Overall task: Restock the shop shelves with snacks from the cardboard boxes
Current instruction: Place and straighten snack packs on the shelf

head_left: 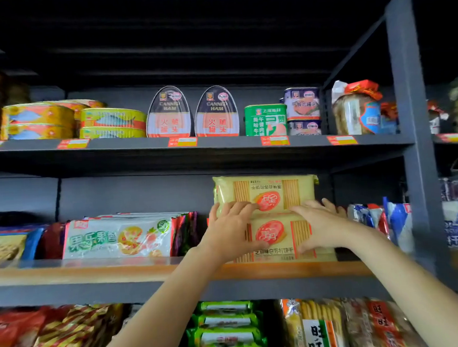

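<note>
Two pale yellow plastic-wrapped cracker packs stand stacked on the middle shelf, the upper cracker pack upside down on the lower cracker pack, which sits upright behind the shelf's orange front lip. Both hands are on them. The left hand lies with fingers spread and mostly straight across the seam where the two packs meet, its thumb low on the lower pack's face. The right hand presses flat-fingered against the right part of the same seam, fingertips reaching toward the far side. Neither grip is pinching; both look like pushing and steadying contacts.

That hold makes sense to me: a stack of slippery wrapped packs would tip forward if let go early, so the palms square it up and nudge it back from the edge. The stack fills the gap between the white-and-green fruit-biscuit packets on the left and the blue-and-white snack bags on the right. Tinned fish and canned ham line the shelf above. No cardboard box is in view.
</note>
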Motion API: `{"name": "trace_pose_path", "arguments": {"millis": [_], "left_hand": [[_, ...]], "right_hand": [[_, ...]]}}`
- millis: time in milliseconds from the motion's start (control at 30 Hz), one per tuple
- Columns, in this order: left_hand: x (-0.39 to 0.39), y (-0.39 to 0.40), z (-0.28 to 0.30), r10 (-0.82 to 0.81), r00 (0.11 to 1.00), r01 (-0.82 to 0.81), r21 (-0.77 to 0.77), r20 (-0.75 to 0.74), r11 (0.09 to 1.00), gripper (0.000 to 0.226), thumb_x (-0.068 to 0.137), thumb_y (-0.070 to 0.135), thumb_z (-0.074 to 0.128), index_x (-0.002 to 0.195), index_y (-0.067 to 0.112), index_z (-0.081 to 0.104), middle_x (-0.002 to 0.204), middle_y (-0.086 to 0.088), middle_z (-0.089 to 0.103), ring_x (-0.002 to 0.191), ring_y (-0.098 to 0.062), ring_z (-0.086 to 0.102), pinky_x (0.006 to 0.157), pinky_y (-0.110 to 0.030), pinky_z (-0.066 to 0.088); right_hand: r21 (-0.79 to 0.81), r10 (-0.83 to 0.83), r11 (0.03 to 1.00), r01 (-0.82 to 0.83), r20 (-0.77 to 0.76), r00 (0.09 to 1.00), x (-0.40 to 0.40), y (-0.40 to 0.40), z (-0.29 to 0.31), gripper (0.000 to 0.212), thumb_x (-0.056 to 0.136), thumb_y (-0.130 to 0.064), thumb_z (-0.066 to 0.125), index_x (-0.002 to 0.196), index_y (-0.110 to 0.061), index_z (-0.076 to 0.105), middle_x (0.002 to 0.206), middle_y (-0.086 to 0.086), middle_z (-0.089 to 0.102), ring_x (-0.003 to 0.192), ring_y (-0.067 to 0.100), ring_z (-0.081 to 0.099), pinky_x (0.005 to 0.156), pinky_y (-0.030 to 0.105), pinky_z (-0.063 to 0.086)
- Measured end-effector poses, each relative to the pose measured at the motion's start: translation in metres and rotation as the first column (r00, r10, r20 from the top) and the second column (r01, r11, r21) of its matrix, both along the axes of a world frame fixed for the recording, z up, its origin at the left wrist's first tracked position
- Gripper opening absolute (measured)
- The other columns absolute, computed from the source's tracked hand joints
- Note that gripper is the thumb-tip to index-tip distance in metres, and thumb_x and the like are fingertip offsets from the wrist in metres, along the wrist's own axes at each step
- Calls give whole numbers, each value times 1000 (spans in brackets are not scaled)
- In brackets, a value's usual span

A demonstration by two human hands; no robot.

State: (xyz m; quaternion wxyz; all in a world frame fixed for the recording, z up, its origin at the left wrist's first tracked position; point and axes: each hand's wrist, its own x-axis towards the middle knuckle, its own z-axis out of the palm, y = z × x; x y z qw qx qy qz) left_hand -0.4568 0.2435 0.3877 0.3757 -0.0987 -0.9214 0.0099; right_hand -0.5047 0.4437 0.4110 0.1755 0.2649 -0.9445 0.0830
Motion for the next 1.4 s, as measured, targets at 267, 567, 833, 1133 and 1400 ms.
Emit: {"name": "trace_pose_path", "arguments": {"millis": [267,567,833,1133,1400], "left_hand": [[50,-86,-16,36,958,2,132,-286,991,61,79,41,41,136,19,41,140,2,43,131,-19,37,112,-44,18],[114,-253,22,416,894,-418,-25,167,908,94,83,52,60,148,27,-3,157,5,-3,145,-19,-3,116,-43,3],[82,-304,30,438,817,-398,-183,374,899,111,72,59,66,147,31,-10,157,2,-7,143,-27,-12,114,-49,-4],[49,-321,35,287,822,-305,-45,492,951,110,61,54,79,147,31,14,146,3,34,129,-19,38,109,-33,32],[49,-311,32,282,837,-304,-30,468,952,107,61,55,79,146,31,18,143,4,38,126,-18,40,105,-31,33]], "right_hand": [[-19,244,966,-257,-260,934,51,-85,9,68,85,-49,60,143,-30,31,153,-1,19,143,19,7,117,46,6],[98,358,933,-346,-162,920,61,-248,16,77,80,-55,63,143,-24,31,153,5,21,144,16,11,116,49,-2],[290,293,914,-283,10,956,37,-327,17,111,67,-56,75,150,-27,8,158,4,8,146,19,5,117,49,-3],[206,353,907,-367,102,930,14,-336,16,111,62,-49,81,148,-36,11,152,-4,30,122,23,52,99,42,46],[221,334,915,-337,50,941,11,-327,14,111,61,-53,80,147,-37,13,152,-4,30,131,22,41,104,39,40]]}}
